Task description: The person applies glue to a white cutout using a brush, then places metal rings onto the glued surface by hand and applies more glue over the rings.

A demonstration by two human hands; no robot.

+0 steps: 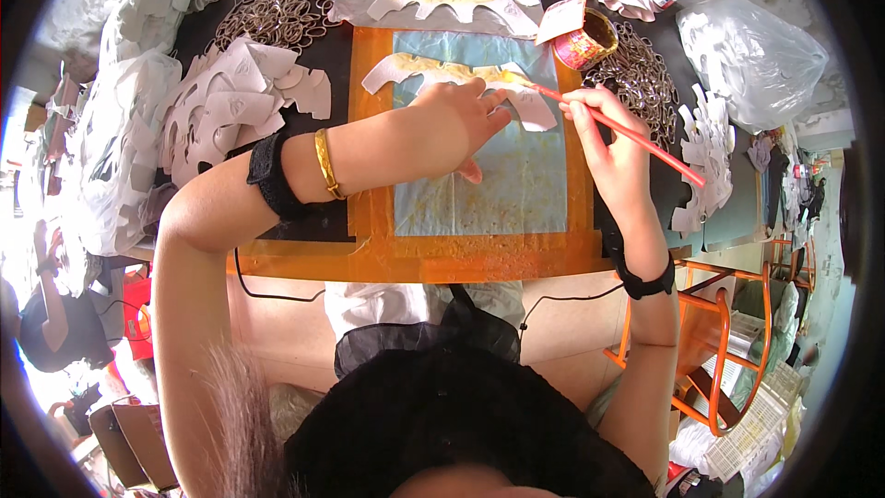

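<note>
white cutout [433, 70] pinned flat by left hand [461, 115]; right hand [610, 143] grips red brush [627, 132].

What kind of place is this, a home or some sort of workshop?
Probably a small craft workshop: stacks of white cut-out pieces, heaps of metal rings, and a glue-stained work mat on the table.

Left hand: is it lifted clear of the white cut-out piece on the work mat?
No, the left hand presses flat on the white cut-out piece while the right hand holds a red brush to it.
</note>
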